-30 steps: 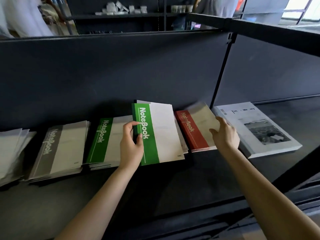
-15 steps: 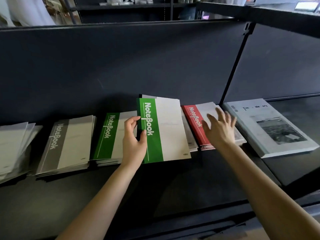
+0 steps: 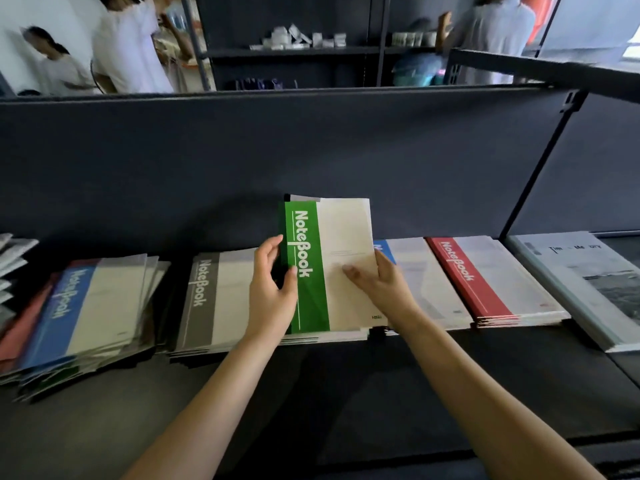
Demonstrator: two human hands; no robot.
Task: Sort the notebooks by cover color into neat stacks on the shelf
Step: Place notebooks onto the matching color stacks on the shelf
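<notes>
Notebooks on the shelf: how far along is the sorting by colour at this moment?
Done: the red stack and the grey stack each look single-colour and fairly square. In hand: the green notebook, with the left hand at its spine and the right hand at its open edge, both in a grip. Left: the mixed pile at far left, blue, red and green covers skewed together, is unsorted.

This looks like a stationery shop. Stacks of identical notebooks (image 3: 485, 282) lie face-up along a dark metal display shelf (image 3: 346, 393). Beyond its back panel (image 3: 311, 150) stand more racks (image 3: 298, 51) of small goods, with people (image 3: 131, 46) standing beside them.
</notes>
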